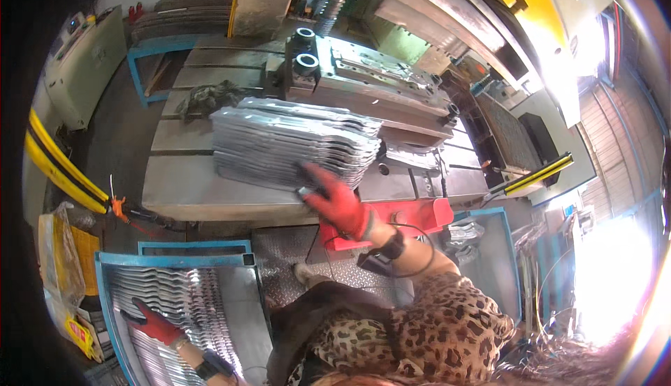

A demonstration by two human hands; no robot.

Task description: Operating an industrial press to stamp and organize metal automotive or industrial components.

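A stack of stamped sheet-metal parts (279,141), silvery with wavy edges, sits on the front of the steel press bed. Against its near right side is my right hand (340,204), in a red glove with dark fingertips, thumb and fingers apart. Whether the fingertips touch the stack I cannot tell. At the lower left, my left hand (157,325) wears a matching glove. Its fingers are spread over the left part of a row of similar metal parts (189,309) inside a blue-framed bin (175,259). No part shows lifted in either hand.
Behind the stack stands a heavy steel die (377,99) with round posts. A dark rag (210,99) lies to its left. A red box-like unit (419,222) is mounted at the bed's front edge. Yellow-black bars (63,166) flank the press. Another blue-framed bin (500,260) stands right.
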